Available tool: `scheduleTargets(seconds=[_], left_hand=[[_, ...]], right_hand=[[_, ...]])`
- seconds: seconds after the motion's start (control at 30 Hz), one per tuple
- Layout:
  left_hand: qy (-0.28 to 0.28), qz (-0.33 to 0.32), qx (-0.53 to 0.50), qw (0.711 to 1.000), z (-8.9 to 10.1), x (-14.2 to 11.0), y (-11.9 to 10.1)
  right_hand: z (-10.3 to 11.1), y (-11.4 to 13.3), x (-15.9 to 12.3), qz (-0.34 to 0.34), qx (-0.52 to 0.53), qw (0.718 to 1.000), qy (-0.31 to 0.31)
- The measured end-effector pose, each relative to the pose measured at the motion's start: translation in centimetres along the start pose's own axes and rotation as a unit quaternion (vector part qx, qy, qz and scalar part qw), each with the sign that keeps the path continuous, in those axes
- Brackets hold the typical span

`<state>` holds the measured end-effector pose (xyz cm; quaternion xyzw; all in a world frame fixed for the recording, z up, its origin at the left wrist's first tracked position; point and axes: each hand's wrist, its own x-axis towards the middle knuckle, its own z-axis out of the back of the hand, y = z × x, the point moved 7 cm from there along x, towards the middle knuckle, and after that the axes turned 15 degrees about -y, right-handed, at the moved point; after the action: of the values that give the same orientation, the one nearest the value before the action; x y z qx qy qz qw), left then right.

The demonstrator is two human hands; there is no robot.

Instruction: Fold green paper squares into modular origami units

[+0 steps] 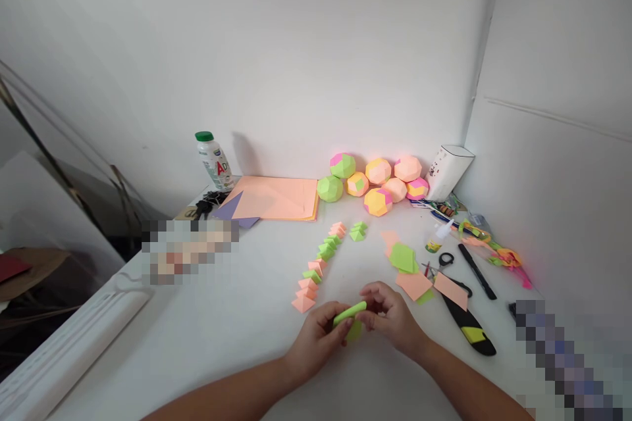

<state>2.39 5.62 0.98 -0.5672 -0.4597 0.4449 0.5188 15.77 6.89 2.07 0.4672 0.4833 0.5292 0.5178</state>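
A folded piece of green paper (350, 312) is pinched in my left hand (318, 339), its fold pointing up to the right. My right hand (395, 319) has its fingers bent around the paper's right end, thumb and fingertips close to it. Part of the green paper shows below the fingers. Just beyond my left hand runs a slanting row of small folded paper pyramids (316, 266) in orange and green. A few green folded pieces (358, 231) stand beside its far end.
Several paper balls (378, 202) are piled against the wall. Orange sheets (276, 197) lie left of them, near a white bottle (214, 161). At right are loose paper pieces (403, 258), a glue bottle (439, 237), scissors (446, 260), a black pen (477, 272) and a black-yellow tool (471, 329).
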Motion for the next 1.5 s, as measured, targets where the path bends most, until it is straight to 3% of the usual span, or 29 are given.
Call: scheduleTargets(seconds=[0.37,0.93,1.3,1.5], left_hand=[[0.006,-0.011,0.019,1.0,-0.1,0.0,0.2],[-0.021,0.054,-0.064,0.996,0.1,0.2,0.5],[-0.002,0.07,-0.064,0.995,0.0,0.1,1.1],[-0.003,0.059,-0.054,0.997,0.1,0.2,1.1]], right_hand=[[-0.1,1.0,0.2,0.018,0.02,1.0,0.016],[-0.1,0.2,0.2,-0.059,0.015,0.998,0.011],[-0.7,0.3,-0.2,-0.016,-0.002,0.999,0.035],[-0.7,-0.1,-0.1,-0.041,0.019,0.998,0.035]])
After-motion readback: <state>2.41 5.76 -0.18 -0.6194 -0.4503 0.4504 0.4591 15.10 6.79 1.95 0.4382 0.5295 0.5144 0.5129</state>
